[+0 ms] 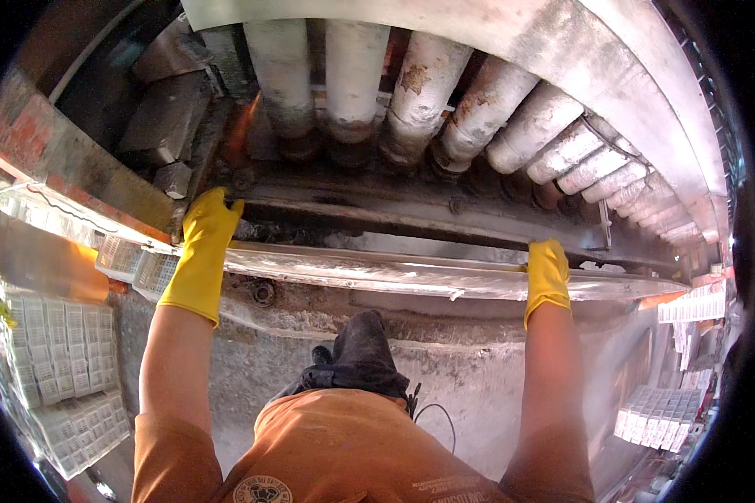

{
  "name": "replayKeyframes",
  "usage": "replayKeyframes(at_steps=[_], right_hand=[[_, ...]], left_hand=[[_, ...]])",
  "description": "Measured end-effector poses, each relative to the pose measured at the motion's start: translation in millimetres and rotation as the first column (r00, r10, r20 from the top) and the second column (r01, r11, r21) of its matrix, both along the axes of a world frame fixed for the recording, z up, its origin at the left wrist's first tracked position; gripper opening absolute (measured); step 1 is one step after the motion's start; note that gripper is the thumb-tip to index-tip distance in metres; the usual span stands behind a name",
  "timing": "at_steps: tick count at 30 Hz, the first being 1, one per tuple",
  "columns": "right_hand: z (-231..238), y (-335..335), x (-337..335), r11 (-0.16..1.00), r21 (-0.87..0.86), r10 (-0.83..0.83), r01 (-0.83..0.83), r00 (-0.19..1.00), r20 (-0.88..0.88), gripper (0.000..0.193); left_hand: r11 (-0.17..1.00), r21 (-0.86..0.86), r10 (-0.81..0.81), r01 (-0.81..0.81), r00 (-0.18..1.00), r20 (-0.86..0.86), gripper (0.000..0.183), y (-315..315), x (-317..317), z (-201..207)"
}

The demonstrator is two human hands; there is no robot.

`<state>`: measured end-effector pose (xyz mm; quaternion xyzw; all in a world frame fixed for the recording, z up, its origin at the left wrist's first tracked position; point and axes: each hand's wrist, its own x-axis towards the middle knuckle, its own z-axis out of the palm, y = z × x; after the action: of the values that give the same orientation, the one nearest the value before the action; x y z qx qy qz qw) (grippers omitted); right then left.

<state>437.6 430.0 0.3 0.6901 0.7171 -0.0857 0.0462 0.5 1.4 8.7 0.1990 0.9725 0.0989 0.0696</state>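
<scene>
Two hands: left hand (pixel 207 225) at 9 o'clock, right hand (pixel 548 272) at 3, well apart, each in a yellow glove (pixel 195 281). The right curls over the edge of a panel (pixel 377 270) and looks clamped on it; the left sits at the panel's left end, but I cannot tell whether it is closed there.
Panel: one, long and pale, running from 9 o'clock to past 3, just on the person's side of a dark beam (pixel 377 210).
Panel risk: with the hands so far apart, it could tip or twist if one gave way first; a slick glove on a thin edge would be the likely cause.
Beam risk: a slip might pinch a hand between panel and beam, as they lie near each other.
Leg risk: one leg (pixel 365 352) shows at 6 o'clock, near the panel, so a drop might strike it.
Pipes (pixel 356 80): at least eight distinct, from 11 o'clock to 2; farther ones crowd past counting.
Crates (pixel 63 344): groups round 8 o'clock and 4; they overlap too much to count singly.
Cord (pixel 452 427): one, thin, at 5 o'clock beside the shirt (pixel 361 436).
</scene>
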Motion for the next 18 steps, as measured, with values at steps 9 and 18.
replayKeyframes(at_steps=[9,18], right_hand=[[-8,-21,28,0.982,0.168,0.105,-0.085,0.988,-0.115,0.04],[5,-38,26,0.996,-0.042,-0.08,0.082,0.996,0.041,0.049]], left_hand=[[1.0,-0.012,-0.029,0.029,0.999,-0.043,0.047,-3,9,-14],[0.998,0.046,-0.05,0.052,0.997,-0.057,0.043,-27,25,-29]])
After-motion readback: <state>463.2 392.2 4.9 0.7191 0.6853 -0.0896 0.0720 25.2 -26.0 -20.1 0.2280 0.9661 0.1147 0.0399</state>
